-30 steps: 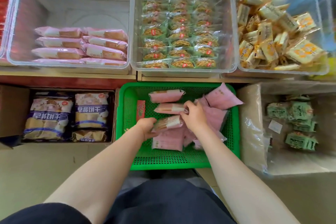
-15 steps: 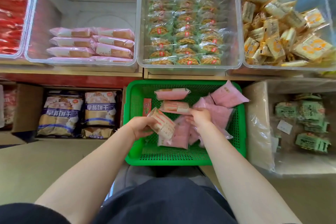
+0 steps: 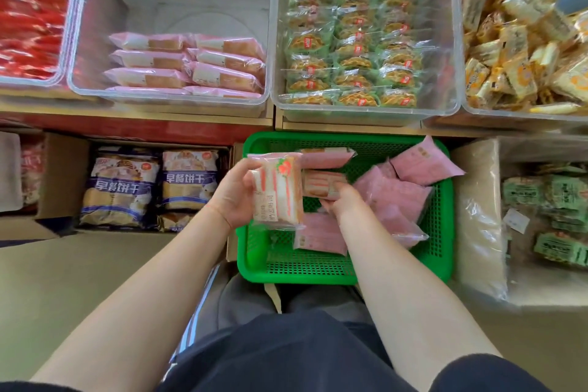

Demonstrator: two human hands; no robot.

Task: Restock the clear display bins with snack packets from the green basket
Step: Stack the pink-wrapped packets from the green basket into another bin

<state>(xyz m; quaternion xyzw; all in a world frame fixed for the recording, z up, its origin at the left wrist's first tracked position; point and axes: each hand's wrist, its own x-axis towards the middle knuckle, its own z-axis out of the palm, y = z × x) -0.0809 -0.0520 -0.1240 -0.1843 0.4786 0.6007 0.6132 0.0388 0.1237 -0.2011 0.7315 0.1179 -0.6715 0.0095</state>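
The green basket (image 3: 318, 270) sits on the floor in front of me and holds several pink snack packets (image 3: 391, 197). My left hand (image 3: 234, 192) grips one pink sandwich-cake packet (image 3: 276, 189) upright above the basket's left edge. My right hand (image 3: 342, 199) is down in the basket, its fingers curled on another pink packet (image 3: 323, 183). On the shelf above, a clear bin (image 3: 178, 9) holds two rows of the same pink packets (image 3: 187, 68) at its front; its back part is bare.
Clear bins of red packets (image 3: 28, 16), green waffle packets (image 3: 353, 51) and yellow packets (image 3: 521, 48) flank the pink bin. A cardboard box of biscuit bags (image 3: 127, 188) stands left of the basket, and a plastic-lined box of green packets (image 3: 553, 216) right.
My left hand has lifted its packet out of the basket and turned it upright. My right hand stayed among the packets. The camera has moved to the left.
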